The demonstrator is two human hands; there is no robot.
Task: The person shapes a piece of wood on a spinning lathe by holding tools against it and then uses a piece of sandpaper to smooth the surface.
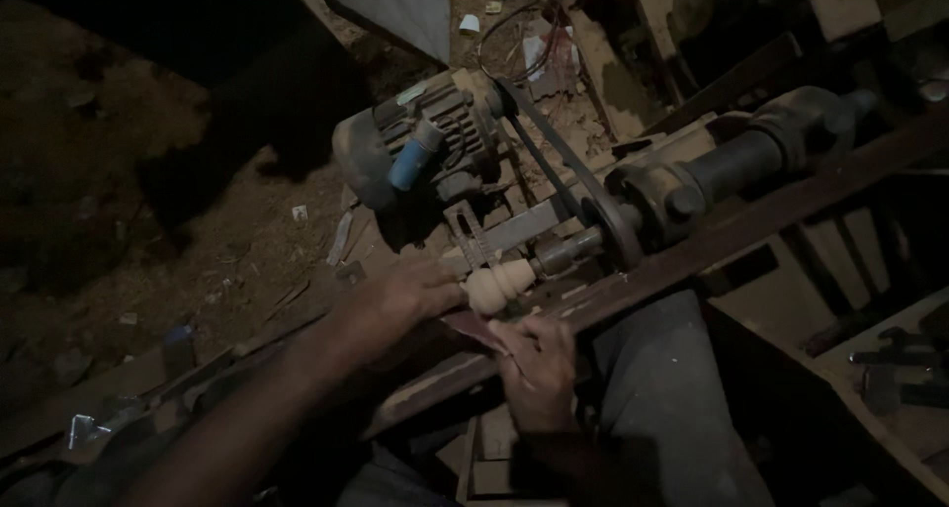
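At the near edge of the lathe bed [692, 255], the left hand [410, 299] rests with fingers closed against the pale turned wooden piece [499, 283] mounted on the spindle — whether it grips cannot be told. Just beside it, the right hand [539, 364] pinches a dark reddish strip [474, 327] under the workpiece. Beyond them, a belt [554, 156] runs from the pulley [618, 225] to the grey motor [415, 136] at the far left corner — sawdust-covered ground lies past it.
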